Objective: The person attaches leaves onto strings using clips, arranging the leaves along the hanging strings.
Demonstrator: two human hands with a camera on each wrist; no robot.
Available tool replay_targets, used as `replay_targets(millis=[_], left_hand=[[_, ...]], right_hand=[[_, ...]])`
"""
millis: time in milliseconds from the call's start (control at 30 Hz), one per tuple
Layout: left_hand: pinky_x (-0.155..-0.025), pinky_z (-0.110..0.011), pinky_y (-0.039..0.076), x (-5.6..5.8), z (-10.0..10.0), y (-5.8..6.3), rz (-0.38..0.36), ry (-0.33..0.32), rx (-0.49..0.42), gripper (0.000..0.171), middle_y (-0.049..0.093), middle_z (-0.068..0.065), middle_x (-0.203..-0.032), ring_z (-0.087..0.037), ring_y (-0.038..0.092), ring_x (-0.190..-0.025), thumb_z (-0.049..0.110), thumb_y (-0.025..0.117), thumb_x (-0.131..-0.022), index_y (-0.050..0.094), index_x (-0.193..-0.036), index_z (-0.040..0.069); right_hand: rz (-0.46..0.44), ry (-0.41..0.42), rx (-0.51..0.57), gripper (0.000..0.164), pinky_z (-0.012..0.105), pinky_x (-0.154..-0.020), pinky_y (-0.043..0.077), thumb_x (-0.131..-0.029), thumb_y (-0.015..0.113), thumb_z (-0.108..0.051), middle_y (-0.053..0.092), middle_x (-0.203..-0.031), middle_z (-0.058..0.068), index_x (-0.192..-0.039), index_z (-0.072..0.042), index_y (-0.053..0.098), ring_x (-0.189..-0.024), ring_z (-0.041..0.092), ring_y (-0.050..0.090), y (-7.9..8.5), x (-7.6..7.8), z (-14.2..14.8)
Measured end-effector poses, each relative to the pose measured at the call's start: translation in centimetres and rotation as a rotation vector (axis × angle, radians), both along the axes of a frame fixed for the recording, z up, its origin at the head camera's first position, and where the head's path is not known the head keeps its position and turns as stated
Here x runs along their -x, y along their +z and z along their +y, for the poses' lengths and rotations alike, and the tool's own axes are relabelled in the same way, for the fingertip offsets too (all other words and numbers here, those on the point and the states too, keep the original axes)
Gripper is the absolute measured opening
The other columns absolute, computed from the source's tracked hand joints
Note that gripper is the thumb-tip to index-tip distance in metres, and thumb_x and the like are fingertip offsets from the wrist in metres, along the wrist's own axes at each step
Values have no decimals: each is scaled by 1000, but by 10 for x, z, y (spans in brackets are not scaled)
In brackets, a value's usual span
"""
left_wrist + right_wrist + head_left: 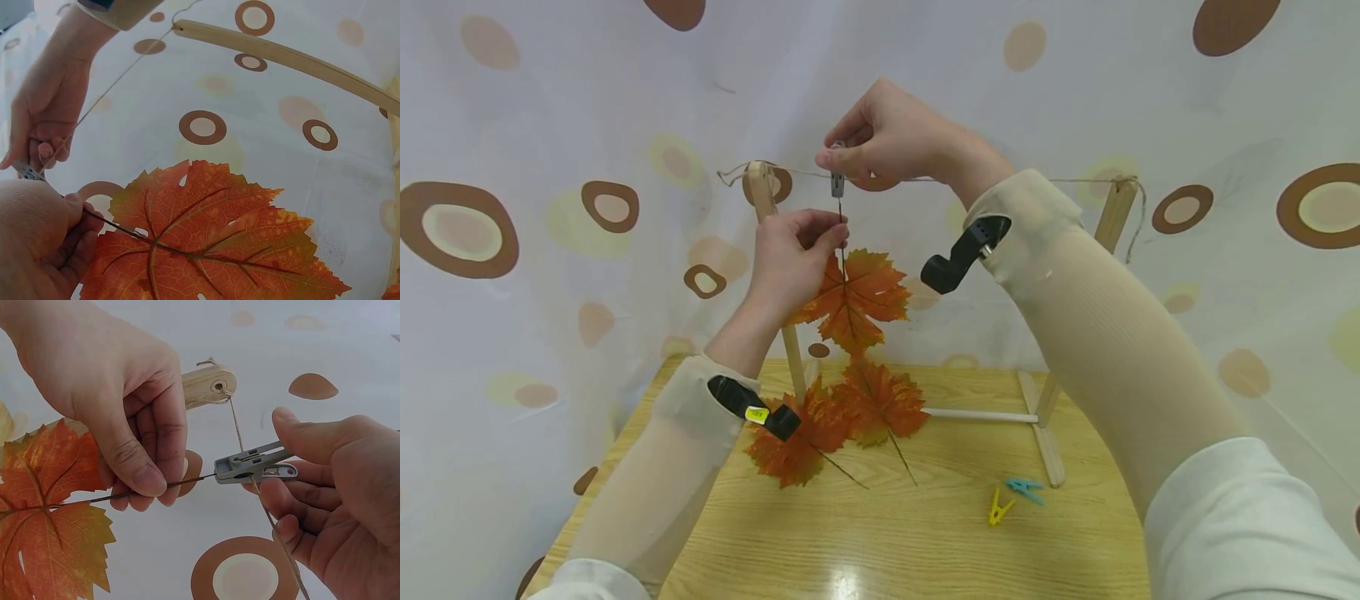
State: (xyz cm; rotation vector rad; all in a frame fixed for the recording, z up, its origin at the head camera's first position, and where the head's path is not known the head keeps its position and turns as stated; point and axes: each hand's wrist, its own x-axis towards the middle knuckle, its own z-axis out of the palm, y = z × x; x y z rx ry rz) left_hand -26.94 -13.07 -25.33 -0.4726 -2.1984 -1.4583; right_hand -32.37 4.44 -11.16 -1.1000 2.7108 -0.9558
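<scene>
My left hand pinches the dark stem of an orange maple leaf, which hangs below the fingers. Just above, my right hand holds a grey clothespin between thumb and fingers. The clothespin sits at the twine, and the stem's tip meets its jaws in the right wrist view. In the left wrist view the clothespin is partly hidden behind the left hand.
Twine runs between two wooden posts of a stand joined by a white rod. Two more maple leaves lie on the wooden table. A blue clothespin and a yellow clothespin lie at the right.
</scene>
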Motion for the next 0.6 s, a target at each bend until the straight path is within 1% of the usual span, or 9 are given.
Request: replay_targets(millis=[167, 233, 333, 400, 433, 567, 600], left_hand=[[-74, -26, 55, 1, 1, -2, 3, 0, 5, 19, 76, -7, -95, -18, 67, -84, 17, 70, -105, 80, -115, 4], [-73, -26, 55, 1, 1, -2, 6, 1, 9, 19, 76, -7, -95, -18, 67, -83, 17, 71, -105, 80, -114, 3], [-74, -26, 55, 2, 0, -2, 11, 0, 17, 20, 77, -7, -96, -18, 69, -85, 17, 71, -105, 80, -115, 3], [-77, -27, 56, 2, 0, -2, 11, 4, 26, 21, 78, -7, -98, -18, 70, -87, 17, 71, -105, 80, -117, 3], [-79, -27, 57, 2, -1, -2, 12, 6, 29, 21, 78, -7, -100, -18, 71, -89, 18, 71, -105, 80, -118, 3], [-87, -30, 59, 2, -3, -3, 10, 21, 31, 24, 79, -6, -106, -17, 73, -96, 19, 71, -105, 79, -123, 5], [-89, -31, 59, 2, -4, -3, 11, 24, 32, 25, 79, -6, -108, -17, 73, -98, 19, 71, -105, 78, -124, 5]], right_hand=[[-44, -5, 54, 53, 33, -70, 56, -99, 77, -39, 64, -80, 13, -138, -4, 70, -66, 21, 54, 1, 0, 3], [-55, -11, 75, 54, 33, -72, 57, -98, 78, -38, 68, -87, 14, -139, -3, 69, -67, 21, 55, 2, 0, 5], [-35, -27, 77, 56, 33, -78, 60, -98, 79, -38, 73, -102, 15, -140, -3, 68, -72, 21, 59, 2, 0, 8], [-18, -38, 80, 55, 34, -81, 60, -97, 79, -38, 75, -108, 13, -139, -3, 69, -76, 23, 61, 2, 0, 11], [-3, -43, 73, 54, 33, -82, 60, -97, 79, -39, 75, -109, 12, -138, -4, 70, -77, 23, 61, 2, 1, 13], [38, -30, 73, 45, 36, -82, 57, -97, 78, -42, 77, -100, 8, -127, -8, 77, -76, 26, 63, 1, 1, 20], [48, -27, 70, 43, 36, -79, 55, -98, 78, -42, 77, -99, 6, -126, -9, 78, -76, 26, 63, 1, 1, 22]])
